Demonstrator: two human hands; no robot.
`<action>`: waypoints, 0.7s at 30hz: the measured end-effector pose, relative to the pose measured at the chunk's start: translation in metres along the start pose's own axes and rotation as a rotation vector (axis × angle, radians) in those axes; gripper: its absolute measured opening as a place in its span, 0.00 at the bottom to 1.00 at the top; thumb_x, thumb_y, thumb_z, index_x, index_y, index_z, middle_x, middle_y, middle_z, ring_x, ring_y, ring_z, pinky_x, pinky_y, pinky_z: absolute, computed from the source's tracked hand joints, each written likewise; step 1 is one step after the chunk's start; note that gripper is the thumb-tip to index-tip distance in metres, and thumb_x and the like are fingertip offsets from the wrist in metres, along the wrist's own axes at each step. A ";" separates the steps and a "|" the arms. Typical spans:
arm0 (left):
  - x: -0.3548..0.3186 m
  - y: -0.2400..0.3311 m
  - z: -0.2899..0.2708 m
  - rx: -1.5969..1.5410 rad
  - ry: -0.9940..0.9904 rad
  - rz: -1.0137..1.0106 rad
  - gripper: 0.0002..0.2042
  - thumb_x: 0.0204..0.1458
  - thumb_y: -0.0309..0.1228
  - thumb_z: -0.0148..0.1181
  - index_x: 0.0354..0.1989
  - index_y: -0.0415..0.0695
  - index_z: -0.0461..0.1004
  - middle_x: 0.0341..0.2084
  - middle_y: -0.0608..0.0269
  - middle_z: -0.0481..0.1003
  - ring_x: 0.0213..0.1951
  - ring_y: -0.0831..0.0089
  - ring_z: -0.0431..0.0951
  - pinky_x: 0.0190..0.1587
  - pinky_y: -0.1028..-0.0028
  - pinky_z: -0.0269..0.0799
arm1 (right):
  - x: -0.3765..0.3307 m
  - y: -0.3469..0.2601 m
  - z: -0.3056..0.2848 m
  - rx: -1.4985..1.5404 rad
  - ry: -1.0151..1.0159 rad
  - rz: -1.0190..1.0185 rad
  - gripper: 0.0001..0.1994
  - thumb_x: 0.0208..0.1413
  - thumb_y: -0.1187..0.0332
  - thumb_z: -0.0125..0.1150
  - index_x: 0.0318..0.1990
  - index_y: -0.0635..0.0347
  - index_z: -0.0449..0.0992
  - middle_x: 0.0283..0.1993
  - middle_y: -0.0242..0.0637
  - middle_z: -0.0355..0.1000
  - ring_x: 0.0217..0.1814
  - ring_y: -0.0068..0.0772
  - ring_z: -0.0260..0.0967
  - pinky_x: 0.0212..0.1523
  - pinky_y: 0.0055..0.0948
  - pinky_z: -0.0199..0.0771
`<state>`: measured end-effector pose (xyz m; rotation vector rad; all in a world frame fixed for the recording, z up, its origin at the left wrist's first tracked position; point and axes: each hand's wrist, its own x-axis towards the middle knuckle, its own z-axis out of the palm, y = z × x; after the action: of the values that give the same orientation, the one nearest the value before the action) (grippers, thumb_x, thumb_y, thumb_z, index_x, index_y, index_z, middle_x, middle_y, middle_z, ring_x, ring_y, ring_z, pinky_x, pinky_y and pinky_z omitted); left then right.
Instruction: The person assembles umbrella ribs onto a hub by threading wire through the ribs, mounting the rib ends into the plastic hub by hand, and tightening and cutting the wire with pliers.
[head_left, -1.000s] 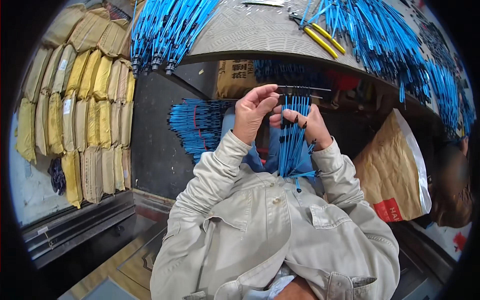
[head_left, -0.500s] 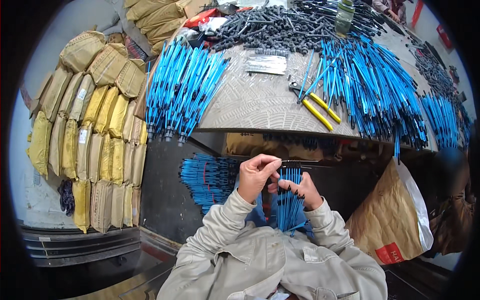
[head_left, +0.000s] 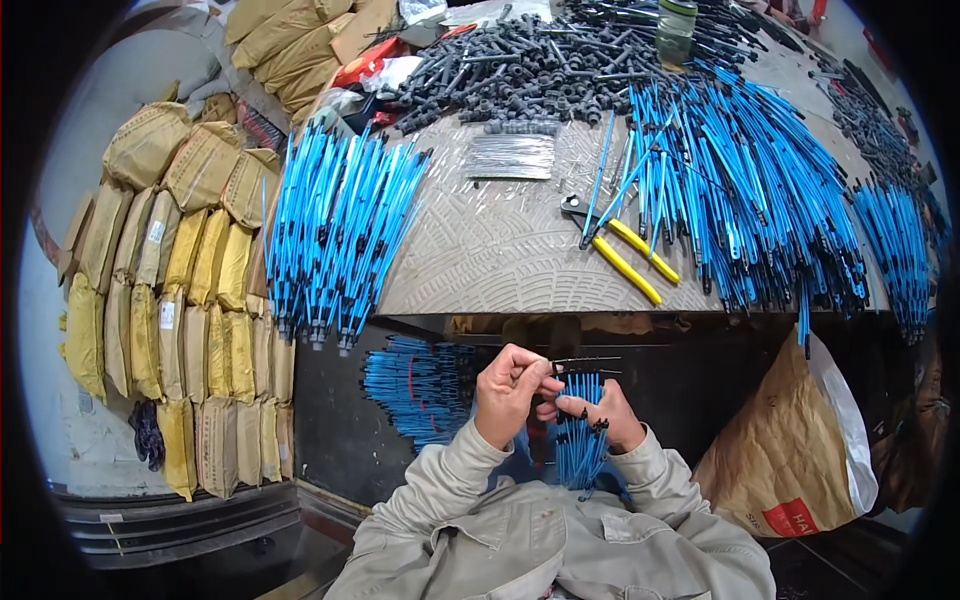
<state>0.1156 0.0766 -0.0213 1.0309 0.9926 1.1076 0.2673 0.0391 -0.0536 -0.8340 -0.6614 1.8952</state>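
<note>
In front of my chest, my right hand [head_left: 620, 415] is closed round a bundle of thin blue rods [head_left: 578, 455] with black fittings, its thumb lying across the front. The rods hang nearly upright, their upper black ends level with my fingers. My left hand [head_left: 510, 393] pinches thin wires [head_left: 590, 359] that stretch rightward just above the bundle's top. Its fingertips are close beside the rods; whether they touch is hard to tell. Below the table edge, left of my hands, lies a stack of similar blue rods [head_left: 410, 385] with red bands.
The table [head_left: 470, 270] bears blue-rod piles at left [head_left: 345, 220] and right [head_left: 750, 190], yellow-handled pliers [head_left: 630, 265], straight metal wires [head_left: 510, 157], grey fittings [head_left: 530, 65] and a bottle [head_left: 676, 35]. Sacks [head_left: 215, 345] are stacked at left; a paper bag [head_left: 770, 450] stands at right.
The view has shifted, so the table sits lower in the picture. My hands stay close together at the bundle's top, and the wires in my left hand show more plainly.
</note>
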 end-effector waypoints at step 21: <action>0.361 0.061 0.060 1.580 -0.008 0.818 0.15 0.38 0.42 0.67 0.29 0.46 0.73 0.23 0.61 0.74 0.33 0.65 0.71 0.39 0.65 0.62 | 0.007 -0.016 -0.038 -0.120 0.002 0.068 0.14 0.54 0.70 0.57 0.44 0.71 0.68 0.37 0.43 0.76 0.39 0.29 0.74 0.43 0.26 0.72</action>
<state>0.2203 0.4311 0.0149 2.8821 1.4721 0.7492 0.3032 0.0562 -0.0676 -0.9442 -0.7600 1.9299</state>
